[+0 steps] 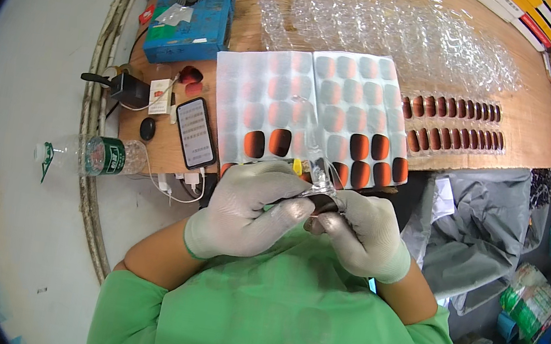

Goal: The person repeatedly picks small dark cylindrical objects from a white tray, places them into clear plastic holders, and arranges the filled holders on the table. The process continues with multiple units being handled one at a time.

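In the head view, the only one I have, the step in hand looks to me like close fingertip work on a dark lens-like piece (323, 204) and a clear plastic piece (320, 175). To do it well from my end, I want pressure on the rim of the dark piece alone, so that no glove rubs across its face; a smear or scratch is the fault I judge likeliest. The plastic looks thin, so I would have one hand steady it lightly and the other do the guiding. I would also lift the work a little away from the white sheets (227, 67), lest a knuckle nudge the tinted lenses (279, 142) lying on them.

The dark piece sits between the two sets of fingertips, in front of the green shirt (310, 314) and by the near edge of the sheets. Both hands wear white gloves. The left hand (249, 200) pinches from the left, index finger above, thumb pointing inward beneath. The right hand (370, 234) mirrors it, thumb and index closed on the piece, the other fingers curled. Both wrists angle inward, elbows out. I cannot tell which fingers bear the plastic, or how hard either pinch is.
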The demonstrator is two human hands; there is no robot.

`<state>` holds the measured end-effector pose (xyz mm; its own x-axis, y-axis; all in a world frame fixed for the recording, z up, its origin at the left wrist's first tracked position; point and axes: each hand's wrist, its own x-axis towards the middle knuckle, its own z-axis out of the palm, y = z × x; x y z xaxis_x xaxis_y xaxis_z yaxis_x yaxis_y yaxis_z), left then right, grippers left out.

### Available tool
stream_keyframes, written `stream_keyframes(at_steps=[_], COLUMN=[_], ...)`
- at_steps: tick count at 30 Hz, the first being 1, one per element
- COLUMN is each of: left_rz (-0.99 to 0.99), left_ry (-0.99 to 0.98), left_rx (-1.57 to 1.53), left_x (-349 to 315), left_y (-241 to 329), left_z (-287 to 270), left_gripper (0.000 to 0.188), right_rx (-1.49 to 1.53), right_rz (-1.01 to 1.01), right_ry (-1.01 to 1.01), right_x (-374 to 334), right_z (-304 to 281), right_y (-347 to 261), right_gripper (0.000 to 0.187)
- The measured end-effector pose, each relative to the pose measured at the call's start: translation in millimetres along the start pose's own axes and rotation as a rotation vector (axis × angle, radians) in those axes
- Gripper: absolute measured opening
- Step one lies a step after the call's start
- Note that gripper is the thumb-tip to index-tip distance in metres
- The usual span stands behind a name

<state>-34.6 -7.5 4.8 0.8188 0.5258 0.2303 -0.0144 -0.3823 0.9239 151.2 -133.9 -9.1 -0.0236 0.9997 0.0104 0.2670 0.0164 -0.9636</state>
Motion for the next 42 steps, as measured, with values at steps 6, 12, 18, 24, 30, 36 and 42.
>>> stream_keyframes(at_steps=[6,12,18,24,30,36,42], left_rz=[0.030,-0.015,0.009,-0.064,-0.021,-0.780,-0.958], left_ry=[-0.065,-0.039,0.005,-0.076,0.051,0.490,0.438], left_rx=[-0.012,0.175,0.246,0.249,0.265,0.380,-0.119], left_x=[2.5,1.5,4.6,35.7,128.1,226.9,219.1], left_y=[8.1,3.0,14.1,0.6,-110.7,-312.3,-316.2], left_z=[-11.2,-4.6,8.6,25.5,6.0,-140.9,-149.4], left_gripper=[0.013,0.022,0.020,0.015,0.046,0.054,0.024], right_rx=[0.021,-0.079,-0.258,-0.243,-0.359,-1.121,-0.663], right_rz=[-0.040,0.062,-0.081,-0.100,0.045,0.404,0.921], right_ry=[0.061,0.221,0.342,0.315,0.147,0.980,0.777], right_x=[4.6,3.4,-0.9,4.0,-0.3,-8.1,-25.8], right_z=[4.2,13.3,11.2,-18.1,-93.5,-304.3,-415.8], right_y=[-2.4,-15.2,-26.7,8.0,53.2,146.5,246.6], right_gripper=[0.021,0.016,0.013,0.013,0.010,0.021,0.054])
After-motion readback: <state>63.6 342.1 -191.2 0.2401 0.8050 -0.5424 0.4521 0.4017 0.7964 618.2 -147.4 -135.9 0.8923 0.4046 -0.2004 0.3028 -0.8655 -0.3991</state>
